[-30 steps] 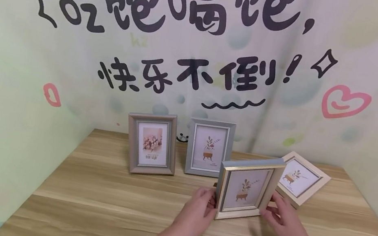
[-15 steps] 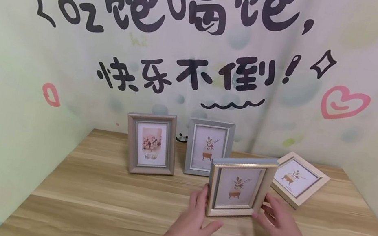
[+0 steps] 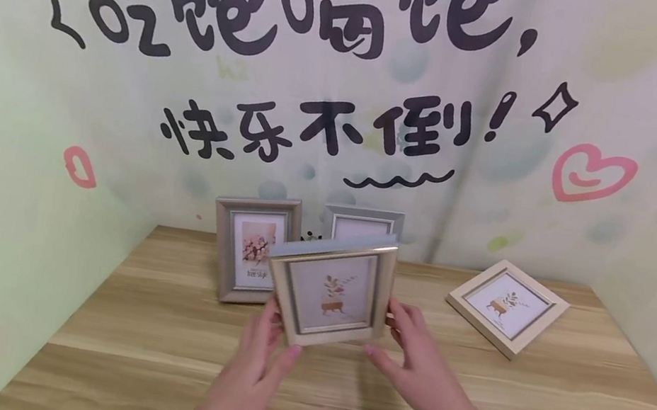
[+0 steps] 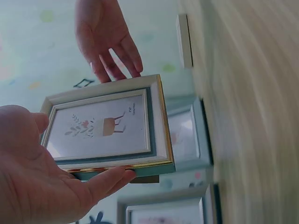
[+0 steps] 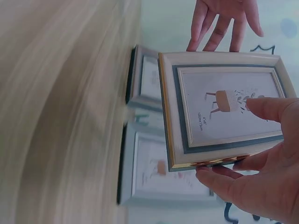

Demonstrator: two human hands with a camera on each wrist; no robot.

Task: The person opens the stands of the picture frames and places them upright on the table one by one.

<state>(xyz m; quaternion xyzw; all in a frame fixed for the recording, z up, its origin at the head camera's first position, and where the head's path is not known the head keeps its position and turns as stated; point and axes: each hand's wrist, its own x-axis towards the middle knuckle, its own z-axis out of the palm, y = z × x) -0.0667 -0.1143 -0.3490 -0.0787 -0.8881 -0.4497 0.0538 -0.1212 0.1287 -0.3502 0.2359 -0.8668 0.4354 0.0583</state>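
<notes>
A cream picture frame with a gold-edged front and blue-grey top side is tilted above the table in the head view. My left hand grips its left side, the thumb near the lower corner and the fingers partly hidden behind. On the opposite side my right hand holds it between thumb and fingers. In the left wrist view the frame shows a potted-plant print. The right wrist view has my right thumb over the front of the frame, with fingers along its edge and underside.
Behind the held frame stand a pinkish-brown picture frame and a blue-grey one, both partly covered. A cream picture frame lies flat at the right of the wooden table. A printed backdrop closes off the back.
Both hands have carried the cream frame leftward and tilted it, so it now overlaps the standing frames. The left hand has changed its hold, and the flat frame at right is fully uncovered.
</notes>
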